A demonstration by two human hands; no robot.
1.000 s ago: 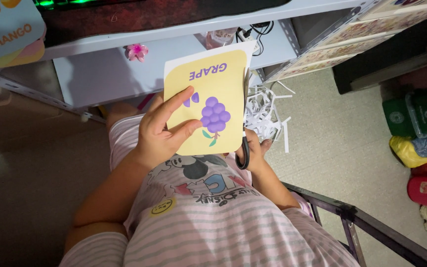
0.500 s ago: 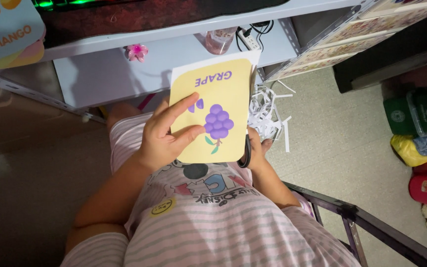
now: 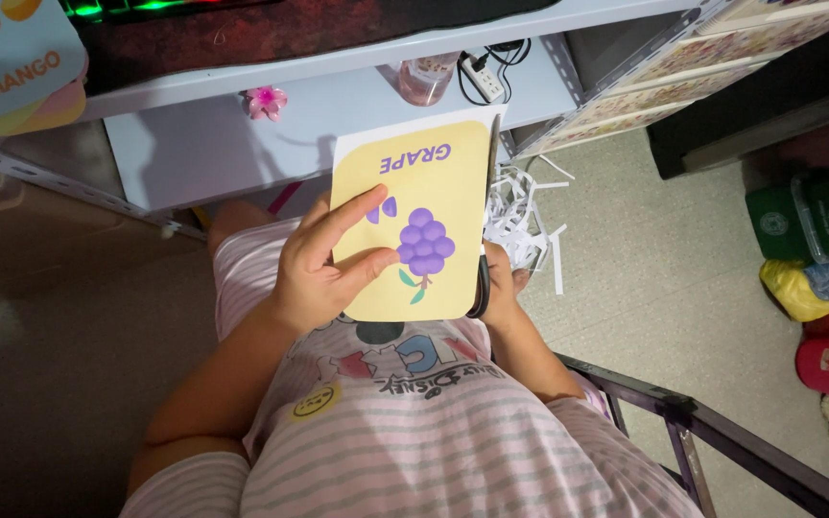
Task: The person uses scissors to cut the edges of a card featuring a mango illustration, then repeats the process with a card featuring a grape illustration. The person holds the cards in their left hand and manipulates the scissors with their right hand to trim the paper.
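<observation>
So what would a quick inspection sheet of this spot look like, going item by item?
Surface: pale blue shelf under a desk; the card is held over the lap, not resting on it.
Job's things: yellow card with purple grapes; black-handled scissors along its right edge.
Clutter: white paper strips on the floor; pink flower; pink jar; another fruit card.
Grippers: left hand pinches the card; right hand is mostly hidden behind it, at the scissor handles.
Cables: white power strip with black leads.
Surroundings: coloured containers at right; dark metal frame.
</observation>
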